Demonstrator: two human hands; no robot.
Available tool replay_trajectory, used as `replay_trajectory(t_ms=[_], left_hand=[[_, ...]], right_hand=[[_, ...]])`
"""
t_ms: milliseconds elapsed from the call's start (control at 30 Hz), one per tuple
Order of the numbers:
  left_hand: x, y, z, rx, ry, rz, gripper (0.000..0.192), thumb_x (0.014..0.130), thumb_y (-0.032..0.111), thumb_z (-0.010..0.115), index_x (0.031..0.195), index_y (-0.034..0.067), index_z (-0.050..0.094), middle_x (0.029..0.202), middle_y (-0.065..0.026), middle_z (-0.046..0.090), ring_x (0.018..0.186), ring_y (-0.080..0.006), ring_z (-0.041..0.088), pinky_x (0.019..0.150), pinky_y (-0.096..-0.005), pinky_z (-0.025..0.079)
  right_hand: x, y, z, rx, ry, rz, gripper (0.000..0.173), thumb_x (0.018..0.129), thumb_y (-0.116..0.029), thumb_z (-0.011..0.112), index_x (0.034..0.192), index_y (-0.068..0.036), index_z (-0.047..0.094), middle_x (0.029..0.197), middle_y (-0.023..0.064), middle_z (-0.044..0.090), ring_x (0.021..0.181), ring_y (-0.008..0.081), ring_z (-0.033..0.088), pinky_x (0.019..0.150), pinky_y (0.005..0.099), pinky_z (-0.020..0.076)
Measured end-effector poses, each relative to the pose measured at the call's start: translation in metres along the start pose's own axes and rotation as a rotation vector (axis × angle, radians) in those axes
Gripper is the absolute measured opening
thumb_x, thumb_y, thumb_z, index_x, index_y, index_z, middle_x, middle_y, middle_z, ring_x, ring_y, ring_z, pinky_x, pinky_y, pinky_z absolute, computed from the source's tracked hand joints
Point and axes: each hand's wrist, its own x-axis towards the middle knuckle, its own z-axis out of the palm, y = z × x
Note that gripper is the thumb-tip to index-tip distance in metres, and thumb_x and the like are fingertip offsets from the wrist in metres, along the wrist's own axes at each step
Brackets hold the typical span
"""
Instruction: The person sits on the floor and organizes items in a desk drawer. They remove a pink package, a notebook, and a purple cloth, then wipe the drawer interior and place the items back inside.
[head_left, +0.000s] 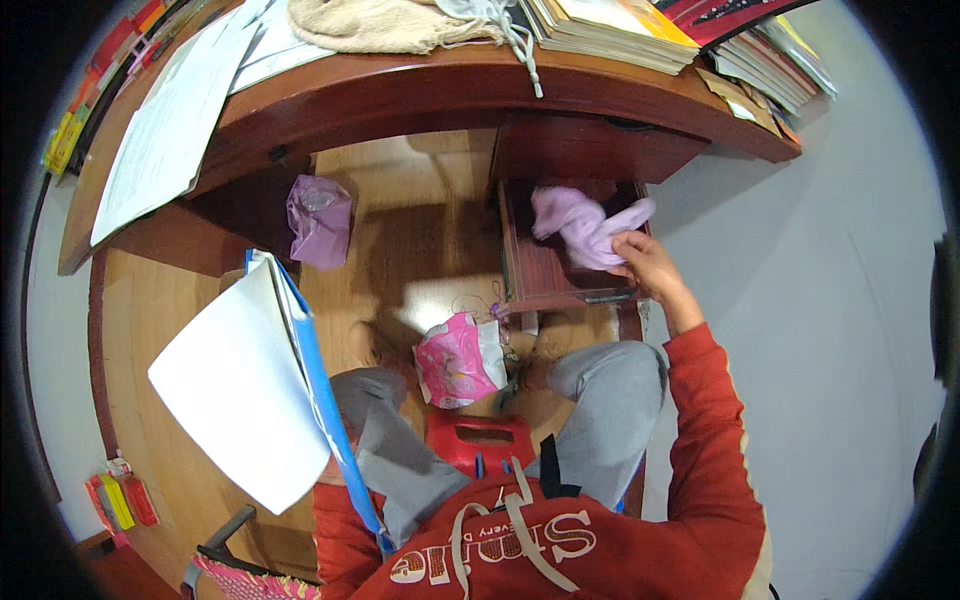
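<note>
My right hand (646, 264) pinches one end of a lilac cloth (592, 229) over a pulled-out wooden drawer (540, 279) under the desk, right of the middle. A blue folder (330, 409) with white paper sheets (244, 382) stands at the left, in front of my left forearm. My left hand (335, 471) is mostly hidden behind it, so its grip does not show. Between my feet lies a pink and white plastic package (459, 361).
The curved wooden desk (360, 90) bears papers (172, 135), a beige cloth (375, 22) and a stack of books (607, 34). A purple plastic bag (321, 225) is beneath it. A red plastic stool (480, 439) is under me; a chair (232, 559) stands lower left.
</note>
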Motion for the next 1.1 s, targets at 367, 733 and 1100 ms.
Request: replay_trajectory(t_ms=[367, 733, 1100], left_hand=[[0.011, -0.007, -0.014, 0.566, 0.502, 0.095, 0.052, 0.09, 0.012, 0.057, 0.136, -0.008, 0.043, 0.128, -0.0222, 0.056, 0.115, -0.0326, 0.06, 0.097, -0.0413, 0.051], [0.046, -0.023, 0.009, 0.671, 0.553, 0.006, 0.071, 0.078, 0.0, 0.063, 0.143, -0.007, 0.033, 0.136, -0.0232, 0.05, 0.123, -0.0377, 0.054, 0.105, -0.0487, 0.046], [0.047, -0.019, 0.005, 0.662, 0.532, -0.023, 0.074, 0.077, 0.005, 0.066, 0.144, -0.004, 0.034, 0.137, -0.0207, 0.05, 0.121, -0.037, 0.055, 0.102, -0.0461, 0.047]], right_hand=[[0.11, 0.052, 0.094, -1.432, 0.143, -0.162, 0.082, 0.087, -0.053, 0.062, 0.15, -0.01, 0.033, 0.136, 0.0264, 0.052, 0.129, 0.0436, 0.048, 0.107, 0.0434, 0.0401], [0.196, -0.016, 0.052, -1.017, -0.036, -0.157, 0.036, 0.088, -0.027, 0.058, 0.12, -0.012, 0.066, 0.127, 0.0199, 0.059, 0.114, 0.0288, 0.058, 0.094, 0.0433, 0.047], [0.219, 0.036, 0.117, -0.958, 0.136, -0.86, 0.037, 0.088, -0.019, 0.055, 0.123, -0.009, 0.062, 0.125, 0.0228, 0.059, 0.116, 0.0398, 0.053, 0.1, 0.0489, 0.0396]])
